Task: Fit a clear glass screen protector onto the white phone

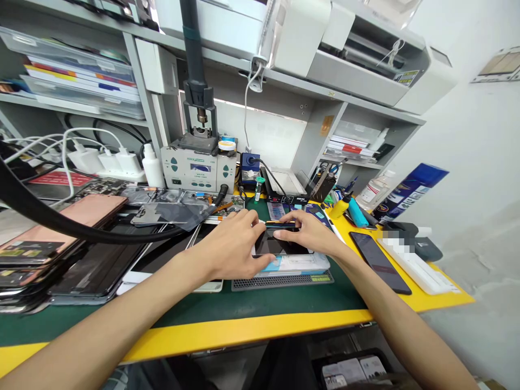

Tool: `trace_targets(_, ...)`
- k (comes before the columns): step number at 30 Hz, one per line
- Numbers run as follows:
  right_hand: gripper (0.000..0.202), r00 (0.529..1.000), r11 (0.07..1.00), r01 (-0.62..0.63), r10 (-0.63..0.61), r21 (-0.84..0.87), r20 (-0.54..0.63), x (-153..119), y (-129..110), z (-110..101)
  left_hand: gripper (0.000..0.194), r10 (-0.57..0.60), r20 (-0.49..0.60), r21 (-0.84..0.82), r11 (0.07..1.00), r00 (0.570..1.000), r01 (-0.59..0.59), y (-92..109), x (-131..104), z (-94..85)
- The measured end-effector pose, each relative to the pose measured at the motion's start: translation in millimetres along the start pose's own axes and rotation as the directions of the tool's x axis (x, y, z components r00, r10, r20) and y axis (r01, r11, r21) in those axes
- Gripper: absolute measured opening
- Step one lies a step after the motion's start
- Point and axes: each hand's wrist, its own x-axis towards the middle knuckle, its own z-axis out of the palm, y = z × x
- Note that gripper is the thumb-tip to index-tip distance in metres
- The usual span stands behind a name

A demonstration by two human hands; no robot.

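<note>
Risks, left to right: stacked phones (pixel 101 265), overlapping near the black hose (pixel 134 236); a snag on the hose could drag them out of order. Loose parts (pixel 152 213), thin, beyond your left wrist; a brushing sleeve or wrist could scatter them. Your left hand (pixel 233 244), grasping the phone (pixel 284 247) at its left end, thumb at the near side; uneven pressure might crack the glass or skew it. The phone, dark, lies between your hands on a white-and-blue box (pixel 303 264), which may slide if pushed. Your right hand (pixel 314 233), fingers bent at the far side, thumb over the glass; whether it pinches the narrow dark strip (pixel 280 224) there, you cannot tell from this view. Clear bottle (pixel 376 189), upright, far right; a knock could tip it. Writing, left to right: grey station (pixel 195 170), small print, apparently "LEAD" on its front, brand uncertain; black device (pixel 286 189), front lettering too small; bottle label and blue carton (pixel 410 189), printed, illegible; long white box (pixel 418 265), marking obscured.
</note>
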Motion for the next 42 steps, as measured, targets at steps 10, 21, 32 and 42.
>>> trace_targets(10, 0.055, 1.000, 1.000, -0.006, 0.006, 0.022, -0.015, 1.1, 0.3, 0.7, 0.057, -0.008, 0.005, -0.011, 1.000, 1.000, 0.008, 0.6, 0.2, -0.1)
trace_targets(21, 0.049, 0.999, 0.999, -0.027, 0.027, 0.036, -0.021, 0.1, -0.3, 0.5, 0.056, 0.002, -0.009, -0.011, 1.000, 1.000, -0.002, -0.6, 0.2, 0.6)
trace_targets(32, 0.042, 0.999, 0.998, -0.036, 0.038, 0.060, -0.029, -0.3, 0.6, -0.8, 0.057, -0.004, 0.008, -0.015, 1.000, 1.000, 0.004, 0.2, -0.1, -1.4)
trace_targets(42, 0.032, 0.999, 0.986, -0.043, 0.047, 0.163, -0.022, -0.6, 0.2, -3.3, 0.055, -0.004, 0.007, -0.011, 1.000, 1.000, 0.004, 0.1, -0.6, -1.5)
